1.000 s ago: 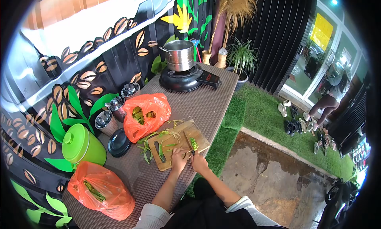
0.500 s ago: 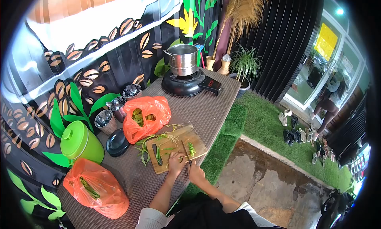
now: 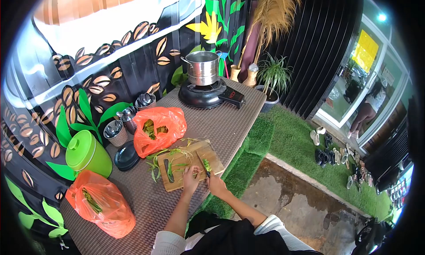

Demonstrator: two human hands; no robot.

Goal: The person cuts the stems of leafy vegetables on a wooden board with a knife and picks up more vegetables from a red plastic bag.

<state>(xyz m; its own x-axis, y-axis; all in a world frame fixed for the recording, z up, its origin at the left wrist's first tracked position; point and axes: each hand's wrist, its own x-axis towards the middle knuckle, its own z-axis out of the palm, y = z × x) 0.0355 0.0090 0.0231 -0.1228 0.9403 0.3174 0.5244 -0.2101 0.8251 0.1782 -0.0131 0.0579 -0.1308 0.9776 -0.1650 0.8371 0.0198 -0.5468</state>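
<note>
My right hand (image 3: 216, 184) grips the handle of a kitchen knife (image 3: 200, 160) over the right part of a wooden cutting board (image 3: 208, 149). Chopped greens (image 3: 207, 165) lie in a small heap right beside the blade. Left of the knife, my left hand (image 3: 191, 177) is closed in a pinch low over the board; whatever its fingertips hold is too small to make out. Long green stalks and leaves (image 3: 167, 158) spread across the board's left side and past its edge. An open orange plastic bag (image 3: 175, 120) with leaves inside stands just behind.
On the woven-top table (image 3: 150, 202) are another orange bag (image 3: 110, 210), a green lidded bucket (image 3: 95, 155), a black plate (image 3: 127, 157) and cutlery cups (image 3: 116, 133). A pot (image 3: 202, 69) sits on a portable stove (image 3: 201, 95). A person (image 3: 369, 104) stands by the glass door.
The knife has shifted so its blade now lies against the chopped greens. My left hand has drawn slightly away from the blade, its fingers pinched. The person at the door has straightened up.
</note>
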